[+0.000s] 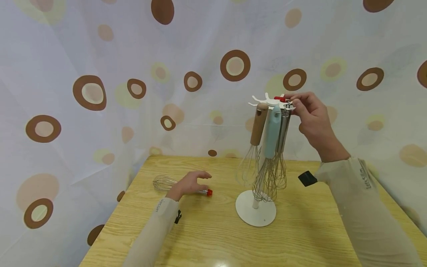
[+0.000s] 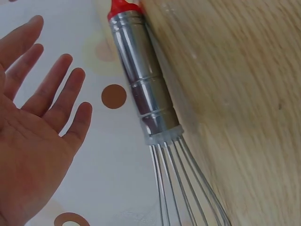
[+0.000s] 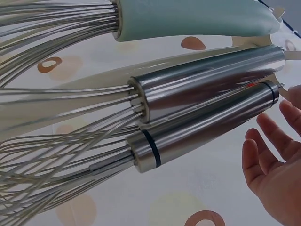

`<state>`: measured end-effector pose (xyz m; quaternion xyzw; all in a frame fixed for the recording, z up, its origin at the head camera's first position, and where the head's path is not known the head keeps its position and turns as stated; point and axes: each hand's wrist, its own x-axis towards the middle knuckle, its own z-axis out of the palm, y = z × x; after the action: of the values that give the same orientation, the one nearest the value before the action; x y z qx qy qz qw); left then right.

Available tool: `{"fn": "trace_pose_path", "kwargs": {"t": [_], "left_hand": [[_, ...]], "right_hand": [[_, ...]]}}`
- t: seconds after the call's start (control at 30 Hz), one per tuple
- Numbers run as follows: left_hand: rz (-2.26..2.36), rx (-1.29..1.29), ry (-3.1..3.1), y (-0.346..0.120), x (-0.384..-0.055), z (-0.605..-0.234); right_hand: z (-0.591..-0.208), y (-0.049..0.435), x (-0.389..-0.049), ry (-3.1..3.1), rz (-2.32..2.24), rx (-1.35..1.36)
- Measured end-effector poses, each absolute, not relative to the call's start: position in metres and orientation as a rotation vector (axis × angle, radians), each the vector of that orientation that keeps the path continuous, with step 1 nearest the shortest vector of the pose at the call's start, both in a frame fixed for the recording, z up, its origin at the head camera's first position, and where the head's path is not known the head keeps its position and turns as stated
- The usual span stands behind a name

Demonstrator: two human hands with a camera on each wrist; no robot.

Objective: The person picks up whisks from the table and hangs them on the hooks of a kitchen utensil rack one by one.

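On the table's left side lies a whisk (image 1: 163, 182) with a steel handle and a red end cap (image 2: 124, 6). My left hand (image 1: 191, 182) hovers over its handle with fingers spread, holding nothing. A white rack (image 1: 256, 218) carries several hanging whisks: one with a brown handle (image 1: 258, 128), one light blue (image 1: 272, 131), and steel ones (image 3: 211, 125). My right hand (image 1: 311, 115) is at the rack's top right, thumb and index finger pinching a whisk's top end at a hook. A red cap (image 1: 279, 99) shows right beside those fingertips. The other right fingers (image 3: 273, 141) stay loose.
The rack's round base stands on a light wood table (image 1: 213, 237). White hooks (image 1: 258, 99) stick out around its top. Behind the table hangs a curtain (image 1: 200, 37) with brown circles. A black strap piece (image 1: 307, 178) juts from the right sleeve.
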<state>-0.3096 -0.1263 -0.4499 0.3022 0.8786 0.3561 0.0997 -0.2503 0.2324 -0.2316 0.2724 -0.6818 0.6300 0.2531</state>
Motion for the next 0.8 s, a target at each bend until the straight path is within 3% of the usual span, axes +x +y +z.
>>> {"fn": "trace_pose_path", "kwargs": {"t": [0.47, 0.8], "left_hand": [[0.92, 0.808, 2.629, -0.133, -0.309, -0.465], [0.918, 0.777, 2.605, -0.136, -0.31, -0.469]], "right_hand": [[-0.233, 0.231, -0.243, -1.733, 1.653, 0.65], [-0.235, 0.232, -0.235, -1.68, 1.634, 0.802]]}}
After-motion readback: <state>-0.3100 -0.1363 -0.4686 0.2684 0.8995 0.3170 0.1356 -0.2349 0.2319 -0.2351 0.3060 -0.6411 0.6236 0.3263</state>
